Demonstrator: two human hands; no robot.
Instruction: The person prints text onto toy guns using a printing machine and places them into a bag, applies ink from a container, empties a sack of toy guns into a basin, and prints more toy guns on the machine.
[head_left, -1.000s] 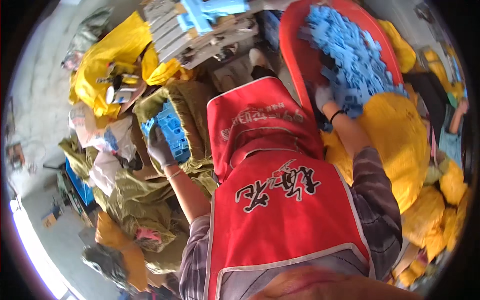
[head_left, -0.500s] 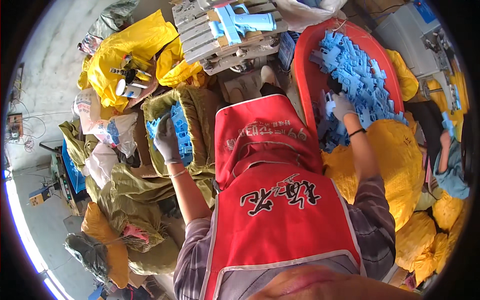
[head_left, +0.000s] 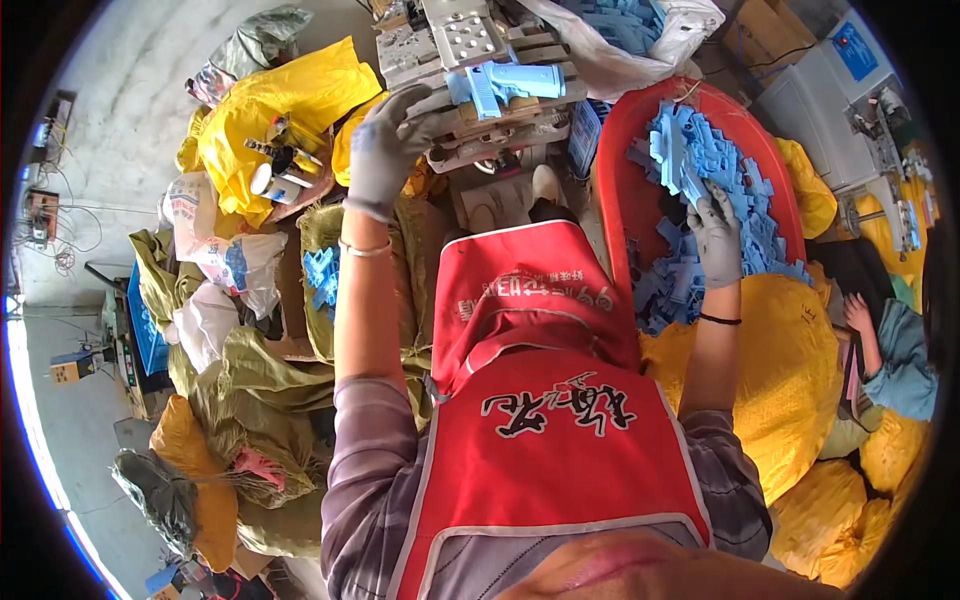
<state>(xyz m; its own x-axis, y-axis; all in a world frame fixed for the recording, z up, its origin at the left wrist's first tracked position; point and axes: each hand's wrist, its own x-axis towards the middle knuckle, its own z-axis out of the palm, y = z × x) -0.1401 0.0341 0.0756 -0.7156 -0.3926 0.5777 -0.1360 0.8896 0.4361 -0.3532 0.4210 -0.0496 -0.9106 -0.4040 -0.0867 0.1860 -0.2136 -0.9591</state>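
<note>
My left hand (head_left: 385, 155), in a grey glove, is raised toward the bench with its fingers curved and apart, nothing visible in them. Just right of its fingertips, a light blue toy pistol (head_left: 520, 82) lies on a wooden block on the slatted metal bench (head_left: 455, 80). Over the red tub (head_left: 606, 190), my gloved right hand (head_left: 716, 245) grips the lower end of a long blue plastic toy-gun part (head_left: 676, 160). Many similar blue pieces (head_left: 745, 190) are heaped in the tub beneath it.
An olive woven sack (head_left: 400, 240) with blue parts (head_left: 322, 275) inside stands at left. Yellow sacks (head_left: 760, 370) bulge at right, near another person's arm (head_left: 868, 335). A white bag (head_left: 640, 60) lies behind the tub. Bottles (head_left: 285, 180) stand by yellow sheeting at left.
My left hand has left the olive sack and risen toward the bench. My right hand has moved slightly right and down in view and now holds a long blue part.
</note>
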